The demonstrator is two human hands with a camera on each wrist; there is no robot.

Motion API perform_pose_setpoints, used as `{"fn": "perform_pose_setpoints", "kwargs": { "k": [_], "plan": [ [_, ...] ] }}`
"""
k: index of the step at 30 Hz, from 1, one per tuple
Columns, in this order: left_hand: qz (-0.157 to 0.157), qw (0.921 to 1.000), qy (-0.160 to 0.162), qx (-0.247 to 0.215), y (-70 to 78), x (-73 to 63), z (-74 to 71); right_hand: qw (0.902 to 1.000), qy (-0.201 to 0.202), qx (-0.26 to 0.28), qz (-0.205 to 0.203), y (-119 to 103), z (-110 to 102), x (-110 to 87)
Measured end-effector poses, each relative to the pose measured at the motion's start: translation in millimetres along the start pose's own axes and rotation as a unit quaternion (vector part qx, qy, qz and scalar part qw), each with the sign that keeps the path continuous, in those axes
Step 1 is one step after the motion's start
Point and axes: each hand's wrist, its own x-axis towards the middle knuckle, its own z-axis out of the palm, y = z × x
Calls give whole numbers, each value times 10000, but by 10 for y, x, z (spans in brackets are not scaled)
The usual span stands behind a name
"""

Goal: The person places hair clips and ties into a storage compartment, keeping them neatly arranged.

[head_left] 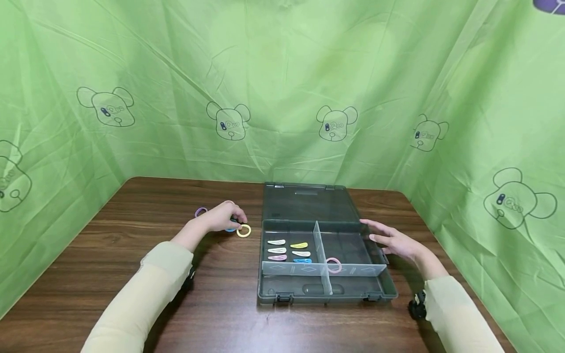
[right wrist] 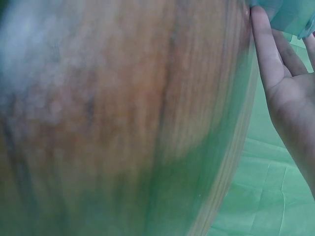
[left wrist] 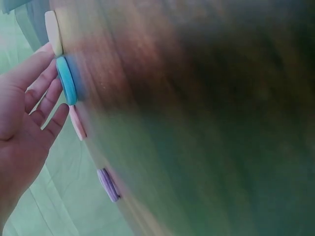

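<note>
My left hand (head_left: 222,216) reaches down over the table, its fingertips right at a yellow hair tie (head_left: 243,231). A blue hair tie (left wrist: 67,81) lies beside it under the fingers, with a pink one (left wrist: 78,123) and a purple one (head_left: 200,211) farther along. Loosely extended fingers show in the left wrist view. My right hand (head_left: 396,242) rests against the right side of a grey translucent organizer box (head_left: 327,300), fingers spread along its wall. In the back-left compartment lie several snap hair clips (head_left: 277,250). Another pink hair tie (head_left: 334,265) overlaps the cross divider on the right.
The box lid (head_left: 311,203) lies folded back behind it. Dividers (head_left: 286,268) split the inside into compartments. All stands on a brown wooden table (head_left: 220,314), with a green curtain (head_left: 282,88) at the back and sides.
</note>
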Motion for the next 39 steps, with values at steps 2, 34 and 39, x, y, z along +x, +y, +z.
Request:
{"fn": "perform_pose_setpoints", "kwargs": {
  "k": [2, 34, 39],
  "plan": [
    [-88, 9999, -27, 68, 17, 6, 6, 10000, -8, 10, -1, -1, 3, 1],
    [-709, 9969, -135, 301, 293, 67, -89, 10000, 25, -67, -36, -8, 8, 8],
    [-742, 9968, -115, 260, 439, 66, -167, 9999, 21, -111, -61, -10, 5, 4]
  ]
}}
